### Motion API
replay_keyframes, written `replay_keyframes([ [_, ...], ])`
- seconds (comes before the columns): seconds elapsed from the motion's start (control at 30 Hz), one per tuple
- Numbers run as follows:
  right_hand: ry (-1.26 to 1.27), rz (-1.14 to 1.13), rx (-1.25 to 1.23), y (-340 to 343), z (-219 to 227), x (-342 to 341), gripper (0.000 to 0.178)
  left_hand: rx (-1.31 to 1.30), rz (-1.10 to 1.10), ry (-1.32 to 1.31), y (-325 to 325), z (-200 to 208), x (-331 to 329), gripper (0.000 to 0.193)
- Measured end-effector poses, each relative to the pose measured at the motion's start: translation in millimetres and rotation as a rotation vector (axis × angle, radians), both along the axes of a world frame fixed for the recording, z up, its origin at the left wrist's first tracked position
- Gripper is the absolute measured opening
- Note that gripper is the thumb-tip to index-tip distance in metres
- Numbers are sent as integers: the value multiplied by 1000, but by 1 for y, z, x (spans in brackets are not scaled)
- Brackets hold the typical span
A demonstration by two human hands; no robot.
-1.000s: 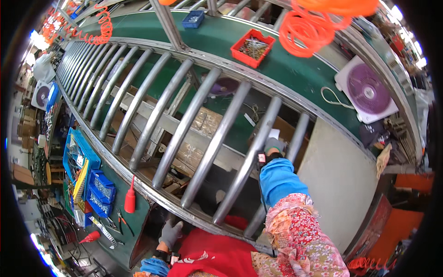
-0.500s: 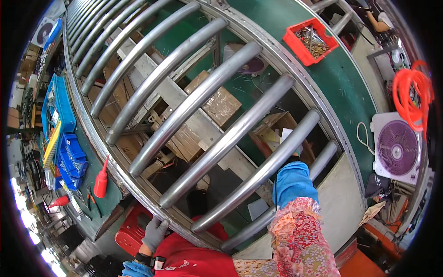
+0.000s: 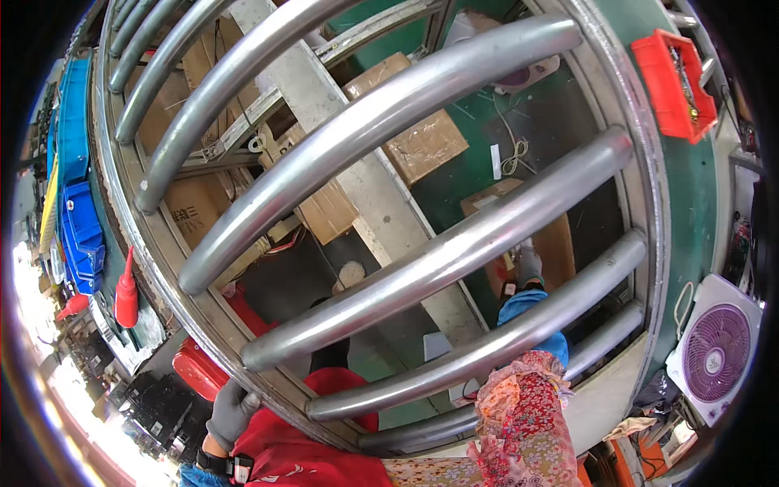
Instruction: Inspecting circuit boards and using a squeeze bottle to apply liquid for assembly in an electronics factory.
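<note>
My right arm, in a floral sleeve and blue cuff [image 3: 523, 307], reaches down between two steel rollers of a roller conveyor. Below them my right hand [image 3: 529, 264], in a grey glove, is at an open cardboard box [image 3: 555, 250]. Its fingers are small and partly hidden, so whether it holds anything cannot be made out. Grey-gloved too, my left hand [image 3: 233, 415] has its fingers bent against the near edge of the conveyor's side rail [image 3: 272, 398]. A thick roller [image 3: 487, 341] crosses over my right forearm.
Under the rollers are a closed carton [image 3: 426, 146] and a metal crossbeam [image 3: 381, 215]. A red bin of hardware [image 3: 667, 89] and a purple-and-white fan [image 3: 714, 349] are at the right. Blue bins [image 3: 81, 235] and a red squeeze bottle [image 3: 126, 299] lie left, near a red stool [image 3: 197, 369].
The view has dipped closer over the rollers. My right hand has gone deeper below them, at the cardboard box. My left hand stays by the side rail.
</note>
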State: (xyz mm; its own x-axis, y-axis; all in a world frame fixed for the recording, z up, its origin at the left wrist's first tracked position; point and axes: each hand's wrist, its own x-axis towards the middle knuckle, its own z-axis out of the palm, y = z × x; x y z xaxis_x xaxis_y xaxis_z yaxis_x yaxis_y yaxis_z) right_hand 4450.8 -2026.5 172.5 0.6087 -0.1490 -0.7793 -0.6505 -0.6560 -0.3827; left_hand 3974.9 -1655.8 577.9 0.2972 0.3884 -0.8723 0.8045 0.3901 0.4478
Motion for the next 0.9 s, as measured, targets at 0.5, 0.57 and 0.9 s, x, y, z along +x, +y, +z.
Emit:
replay_keyframes([
  [0.5,73,1276,-235,62,-13,-69,48,-41,-81,23,12,0,5,67],
  [0.57,60,1284,-200,62,-13,-72,47,-48,-57,14,12,-2,1,67],
  [0.9,139,515,158,41,58,-27,32,47,-181,-78,12,-15,-22,52],
])
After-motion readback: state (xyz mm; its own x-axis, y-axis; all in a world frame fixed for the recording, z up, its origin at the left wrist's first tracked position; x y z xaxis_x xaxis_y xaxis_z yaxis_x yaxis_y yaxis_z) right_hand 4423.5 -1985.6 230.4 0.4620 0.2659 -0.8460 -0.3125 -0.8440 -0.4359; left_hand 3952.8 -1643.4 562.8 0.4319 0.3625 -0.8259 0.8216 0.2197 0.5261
